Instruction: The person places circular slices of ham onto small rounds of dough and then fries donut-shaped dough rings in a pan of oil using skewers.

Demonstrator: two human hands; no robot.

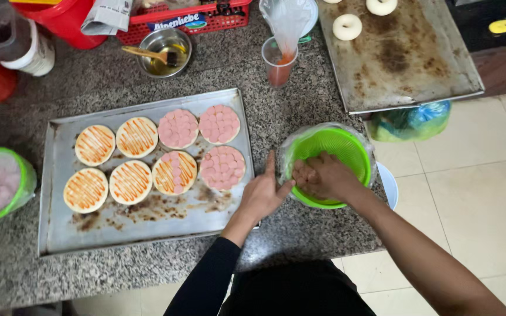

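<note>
Right hand (323, 175) inside green bowl (355, 153), fingers curled around pink slices (301, 174). Left hand (263, 193) spread flat, steadying bowl's left rim, near tray (60, 228).

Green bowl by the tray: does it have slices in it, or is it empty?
Not empty: the green bowl holds pink slices under the right hand. How many, cannot tell.

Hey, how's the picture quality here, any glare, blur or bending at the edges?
Head view: soft, even light; only a dull sheen on the metal tray. The right hand in the green bowl and the left hand beside it look slightly soft. The wide lens bends the counter edges.
</note>
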